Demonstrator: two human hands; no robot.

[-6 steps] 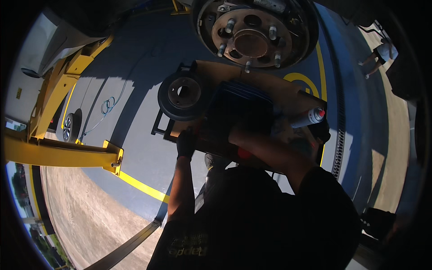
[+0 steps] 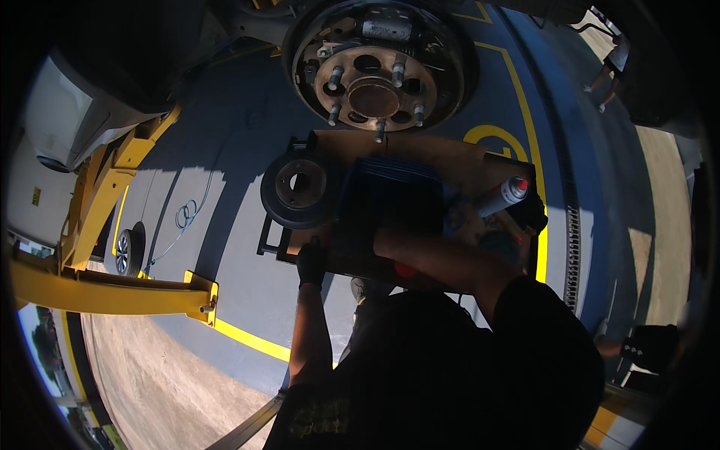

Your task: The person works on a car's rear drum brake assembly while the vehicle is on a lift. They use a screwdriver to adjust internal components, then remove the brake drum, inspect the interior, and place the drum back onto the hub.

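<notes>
My left hand point(image 2: 310, 264), in a black glove, is closed at the near left edge of the work cart point(image 2: 477, 154). Something small and dark pokes up from its fingers, too unclear to name. My right forearm reaches left across the cart, and my right hand point(image 2: 355, 235), also dark-gloved, sinks into deep shadow in front of a dark blue ribbed bin point(image 2: 397, 174). Its fingers are hidden. A brake drum point(image 2: 300, 191) lies at the cart's left end, just beyond my left hand. A spray can point(image 2: 501, 198) with a red top leans at the right.
Above the cart's far side hangs a wheel hub point(image 2: 373, 99) with bare studs and a drum brake assembly around it. Yellow lift arms point(image 2: 127, 292) stand at the left, near a wheel point(image 2: 129, 251) and a coiled hose point(image 2: 186, 215). A person point(image 2: 613, 67) is far right.
The view has shifted, so the hub and cart sit lower and the hub further left. Both hands keep about the same places at the cart.
</notes>
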